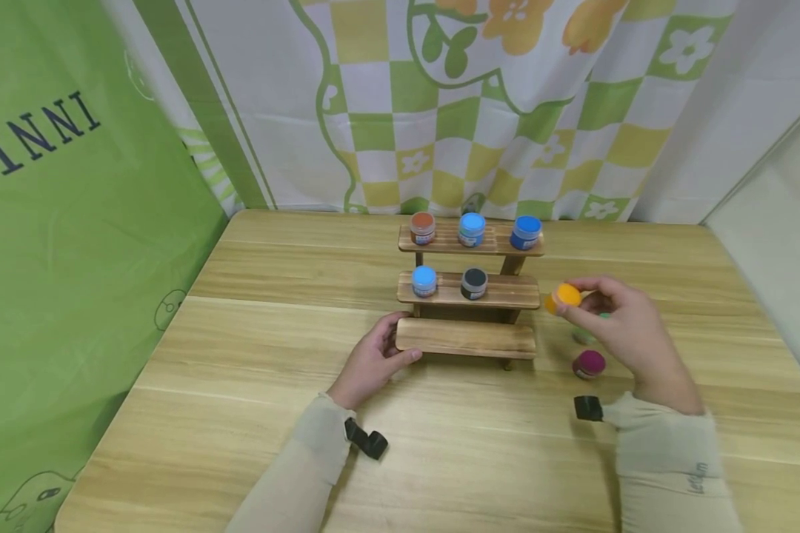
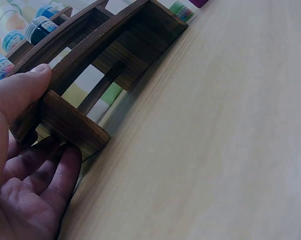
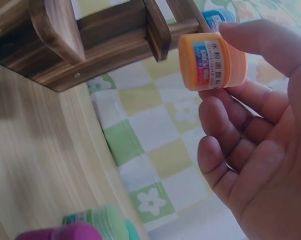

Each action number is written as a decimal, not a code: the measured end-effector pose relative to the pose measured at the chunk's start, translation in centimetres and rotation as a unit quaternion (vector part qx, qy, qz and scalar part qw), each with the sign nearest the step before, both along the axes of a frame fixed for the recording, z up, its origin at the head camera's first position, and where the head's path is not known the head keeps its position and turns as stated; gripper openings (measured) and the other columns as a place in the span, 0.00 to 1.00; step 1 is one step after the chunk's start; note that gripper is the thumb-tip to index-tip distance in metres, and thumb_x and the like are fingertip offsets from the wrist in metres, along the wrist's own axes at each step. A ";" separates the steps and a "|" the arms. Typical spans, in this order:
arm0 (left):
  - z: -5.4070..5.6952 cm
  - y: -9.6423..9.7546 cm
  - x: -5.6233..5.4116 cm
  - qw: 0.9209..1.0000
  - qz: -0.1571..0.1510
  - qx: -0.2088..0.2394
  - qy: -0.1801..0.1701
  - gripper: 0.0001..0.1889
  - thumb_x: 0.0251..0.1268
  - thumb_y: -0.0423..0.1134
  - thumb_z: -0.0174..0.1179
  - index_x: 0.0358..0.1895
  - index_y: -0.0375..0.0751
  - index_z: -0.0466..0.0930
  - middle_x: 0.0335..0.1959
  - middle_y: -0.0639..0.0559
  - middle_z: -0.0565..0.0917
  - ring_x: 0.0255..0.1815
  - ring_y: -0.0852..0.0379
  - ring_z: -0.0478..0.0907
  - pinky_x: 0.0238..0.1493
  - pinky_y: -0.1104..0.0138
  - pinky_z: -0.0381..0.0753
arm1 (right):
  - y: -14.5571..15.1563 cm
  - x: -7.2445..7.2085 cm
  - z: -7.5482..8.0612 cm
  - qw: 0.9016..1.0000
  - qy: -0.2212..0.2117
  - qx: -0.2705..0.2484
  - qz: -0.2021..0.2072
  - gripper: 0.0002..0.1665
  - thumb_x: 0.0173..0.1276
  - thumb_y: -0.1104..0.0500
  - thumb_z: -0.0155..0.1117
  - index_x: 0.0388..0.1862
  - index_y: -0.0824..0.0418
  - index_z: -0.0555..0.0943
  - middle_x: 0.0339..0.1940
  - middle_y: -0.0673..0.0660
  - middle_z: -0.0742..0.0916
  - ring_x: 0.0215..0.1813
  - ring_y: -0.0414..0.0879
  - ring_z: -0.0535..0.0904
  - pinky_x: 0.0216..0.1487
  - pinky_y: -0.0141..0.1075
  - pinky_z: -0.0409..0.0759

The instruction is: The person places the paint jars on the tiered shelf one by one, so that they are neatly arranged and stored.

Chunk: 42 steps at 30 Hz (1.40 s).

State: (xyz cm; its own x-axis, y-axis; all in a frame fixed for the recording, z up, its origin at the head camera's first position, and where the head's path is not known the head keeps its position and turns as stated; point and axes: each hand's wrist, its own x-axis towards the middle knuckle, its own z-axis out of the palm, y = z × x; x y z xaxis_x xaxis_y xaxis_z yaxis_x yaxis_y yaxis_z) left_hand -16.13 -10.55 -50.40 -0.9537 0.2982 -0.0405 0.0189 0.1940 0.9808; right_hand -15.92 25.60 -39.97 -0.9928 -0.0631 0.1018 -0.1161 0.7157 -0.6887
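My right hand (image 1: pixel 630 326) pinches an orange paint jar (image 3: pixel 205 62) between thumb and fingers, held in the air just right of the wooden stand's middle step. With my left hand (image 1: pixel 373 359) I grip the left end of the lowest step of the three-step wooden stand (image 1: pixel 467 338), thumb in front and fingers behind. On the top step sit a brown jar (image 1: pixel 423 229), a light blue jar (image 1: pixel 471 230) and a darker blue jar (image 1: pixel 526 232). The middle step bears another light blue jar (image 1: pixel 424 281) and a black jar (image 1: pixel 474 283). Nothing sits on the lowest step.
A magenta jar (image 1: pixel 589 364) stands on the wooden table (image 1: pixel 480 451) below my right hand. Behind it is a green jar (image 3: pixel 108 222), partly hidden by that hand in the head view. A checked curtain (image 1: pixel 440 126) hangs along the table's back edge, a green cloth (image 1: pixel 60 244) at the left.
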 end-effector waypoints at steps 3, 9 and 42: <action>0.0 0.0 0.0 1.000 0.000 0.000 -0.002 0.36 0.64 0.41 0.71 0.73 0.49 0.65 0.65 0.49 0.77 0.55 0.51 0.79 0.52 0.62 0.83 | -0.6 0.0 0.0 1.000 0.014 -0.018 -0.005 0.28 0.69 0.48 0.70 0.60 0.64 0.79 0.40 0.60 0.85 0.38 0.40 0.76 0.33 0.26 0.77; -0.1 0.0 0.0 1.000 -0.004 0.005 0.000 0.35 0.64 0.41 0.70 0.73 0.49 0.65 0.66 0.47 0.77 0.56 0.50 0.79 0.53 0.63 0.83 | -1.8 -0.1 -0.2 0.998 0.043 -0.052 -0.006 0.26 0.68 0.53 0.72 0.59 0.65 0.80 0.39 0.60 0.84 0.36 0.38 0.76 0.27 0.26 0.79; 0.0 0.0 0.0 1.000 -0.006 0.009 0.002 0.35 0.64 0.40 0.70 0.72 0.50 0.66 0.65 0.47 0.77 0.58 0.50 0.79 0.56 0.63 0.82 | -5.1 -1.2 -2.1 0.988 0.129 -0.076 -0.034 0.25 0.66 0.60 0.73 0.61 0.67 0.80 0.49 0.62 0.84 0.40 0.35 0.75 0.41 0.19 0.73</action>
